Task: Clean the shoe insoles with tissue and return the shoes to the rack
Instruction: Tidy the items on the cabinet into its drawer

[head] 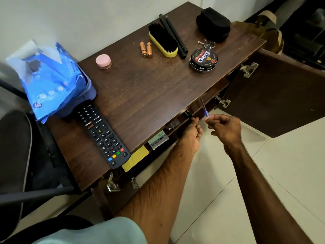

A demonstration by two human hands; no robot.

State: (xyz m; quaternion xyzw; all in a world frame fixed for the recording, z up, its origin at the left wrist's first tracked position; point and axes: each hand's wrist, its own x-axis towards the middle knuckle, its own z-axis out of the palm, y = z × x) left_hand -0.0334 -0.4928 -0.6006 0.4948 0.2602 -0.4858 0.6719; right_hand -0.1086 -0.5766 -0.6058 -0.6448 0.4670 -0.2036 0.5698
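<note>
The tissue packet (51,80), blue with a white sheet poking from its top, sits at the left end of the worktop (140,95) against the back edge, resting on a dark blue holder. Touching that holder's front, a black remote (102,134) lies slanted toward the front edge, its lower end overhanging it. The left hand (191,132) reaches to the front edge near its middle, its grip curled together on the end of a small black cylinder (187,113) that sticks out from under the worktop. Just beside it, the right hand (225,126) hovers off the front edge with its grip pinched on the blue handle of a thin tool (205,112), whose shaft points up and away. Under the front edge a Camlin box (158,139) and a yellow pad (135,158) show. Toward the right end stand a Cherry polish tin (203,60), a bunch of keys (207,44) and a black pouch (213,24); a yellow-backed brush (163,40) lies beside two black rods (174,36), with two batteries (146,49) and a pink-lidded jar (103,61) further left. A cabinet door (274,95) hangs open at the right end.
</note>
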